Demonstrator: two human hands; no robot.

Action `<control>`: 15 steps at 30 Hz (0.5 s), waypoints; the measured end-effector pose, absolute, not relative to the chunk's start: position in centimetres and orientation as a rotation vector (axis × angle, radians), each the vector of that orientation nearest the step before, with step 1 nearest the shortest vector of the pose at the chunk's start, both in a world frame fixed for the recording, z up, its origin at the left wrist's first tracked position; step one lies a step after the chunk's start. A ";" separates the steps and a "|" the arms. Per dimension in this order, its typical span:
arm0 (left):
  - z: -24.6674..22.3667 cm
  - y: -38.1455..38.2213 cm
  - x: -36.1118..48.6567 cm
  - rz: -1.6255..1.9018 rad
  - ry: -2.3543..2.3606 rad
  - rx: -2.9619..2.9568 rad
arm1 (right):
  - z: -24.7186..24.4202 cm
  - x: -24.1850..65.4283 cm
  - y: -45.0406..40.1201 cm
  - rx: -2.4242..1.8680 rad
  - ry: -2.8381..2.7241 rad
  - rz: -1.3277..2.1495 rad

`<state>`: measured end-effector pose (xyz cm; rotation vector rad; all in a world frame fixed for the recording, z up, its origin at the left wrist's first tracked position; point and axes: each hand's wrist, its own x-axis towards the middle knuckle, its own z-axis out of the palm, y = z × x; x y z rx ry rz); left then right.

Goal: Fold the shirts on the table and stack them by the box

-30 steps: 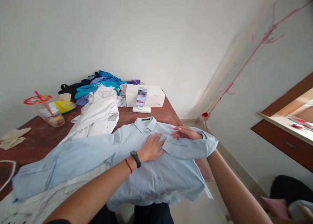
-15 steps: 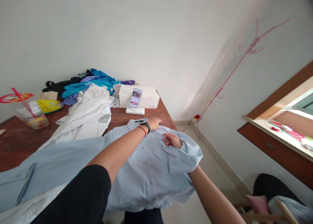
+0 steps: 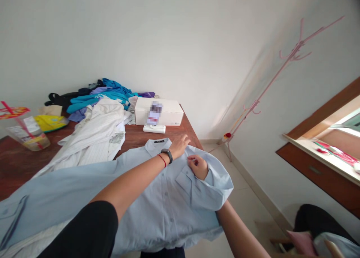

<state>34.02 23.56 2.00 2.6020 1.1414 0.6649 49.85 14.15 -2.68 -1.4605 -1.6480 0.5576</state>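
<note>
A light blue button shirt [image 3: 152, 198] lies spread front up over the table's near side, its collar toward the wall and one sleeve stretched out to the left. My left hand [image 3: 179, 145], with a black watch and a red string on the wrist, is at the shirt's right shoulder, fingers bent and apart. Just below it, my right hand [image 3: 198, 166] pokes out of the other sleeve near the chest pocket, its fingers curled in. The sleeve is bunched around my right wrist. Whether cloth is in those curled fingers is too small to tell.
White striped clothes [image 3: 95, 134] and a blue and black pile [image 3: 104, 96] lie at the left. A white box [image 3: 168, 111] stands behind a phone stand [image 3: 154, 129]. A plastic cup [image 3: 25, 130] is far left. A pink coat rack [image 3: 270, 81] stands right.
My left hand has lifted a little, with its fingers more raised. The fingers of my right hand have curled in more. The view has shifted slightly.
</note>
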 end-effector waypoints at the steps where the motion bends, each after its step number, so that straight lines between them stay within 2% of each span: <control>1: 1.7 22.7 34.1 0.675 1.097 2.601 | -3.1 49.8 14.1 -1.442 -1.672 0.501; 9: -1.6 19.1 32.9 0.670 1.010 2.508 | -6.2 50.2 14.9 -1.326 -1.805 0.109; 15: -1.8 19.6 33.0 0.415 1.276 2.661 | -6.4 52.1 15.0 -1.778 -2.027 0.026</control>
